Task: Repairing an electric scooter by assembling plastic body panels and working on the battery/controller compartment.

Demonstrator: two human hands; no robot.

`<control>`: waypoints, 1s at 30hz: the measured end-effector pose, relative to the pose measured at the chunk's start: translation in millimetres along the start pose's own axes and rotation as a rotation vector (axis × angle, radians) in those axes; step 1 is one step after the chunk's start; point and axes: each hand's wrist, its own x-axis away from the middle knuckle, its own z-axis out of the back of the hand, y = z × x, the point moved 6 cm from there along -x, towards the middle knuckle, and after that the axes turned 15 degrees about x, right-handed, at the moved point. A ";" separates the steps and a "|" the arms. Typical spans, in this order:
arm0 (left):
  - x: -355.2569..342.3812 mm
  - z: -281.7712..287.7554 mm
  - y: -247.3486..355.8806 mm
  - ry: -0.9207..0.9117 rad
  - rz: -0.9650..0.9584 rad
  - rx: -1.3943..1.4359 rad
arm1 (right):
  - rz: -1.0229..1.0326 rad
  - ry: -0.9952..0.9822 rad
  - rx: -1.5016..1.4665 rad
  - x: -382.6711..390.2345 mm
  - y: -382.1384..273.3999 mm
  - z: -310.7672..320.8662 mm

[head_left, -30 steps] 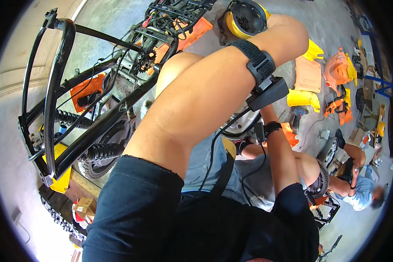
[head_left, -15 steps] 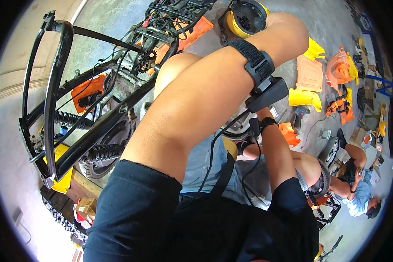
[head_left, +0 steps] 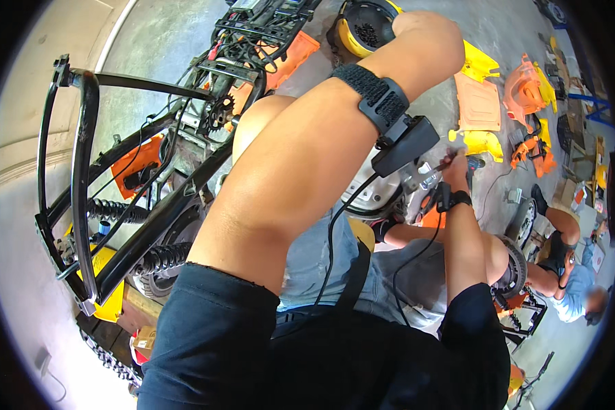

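Note:
My left arm reaches across the view, with a black strapped device on its wrist. My left hand (head_left: pixel 432 34) is beside a yellow bowl-shaped container (head_left: pixel 352 42) with small black pieces in it. The fingers of that hand are hidden. Farther right, my right hand (head_left: pixel 458 172) is closed around a slim dark tool (head_left: pixel 447 162), whose kind I cannot make out. Close by are a clear shiny piece (head_left: pixel 429 180) and a blue-and-black power tool (head_left: pixel 477 163) on the floor. A round silver metal part (head_left: pixel 372 191) shows below my left wrist device.
At left stands a black tubular vehicle frame (head_left: pixel 89 184) with shock absorbers (head_left: pixel 164 258). A wired chassis (head_left: pixel 246 51) stands at the top. Orange panels (head_left: pixel 478 102) and yellow panels (head_left: pixel 482 61) lie on the floor. Another person (head_left: pixel 570 294) sits at far right beside a wheel (head_left: pixel 511 270).
My right hand has come out from behind the left wrist device, up and to the right, and now shows with the dark tool. My left arm shifts slightly left and up in view.

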 end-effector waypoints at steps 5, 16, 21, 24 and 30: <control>-1.3 -2.0 2.4 -0.001 -0.040 -0.081 | -0.029 0.186 -0.281 -42.9 23.1 100.5; -6.6 -5.4 4.0 -0.017 0.006 -0.044 | 0.089 0.354 1.566 11.6 58.4 127.0; -9.4 -6.5 0.4 -0.007 -0.005 -0.046 | 0.036 0.272 1.595 15.7 69.0 115.9; -19.8 -10.7 -6.8 -0.011 0.004 -0.044 | 0.023 0.222 1.603 17.6 73.3 105.5; -32.9 -17.0 -14.5 0.209 0.175 -0.364 | -0.006 0.144 1.605 29.4 83.1 83.4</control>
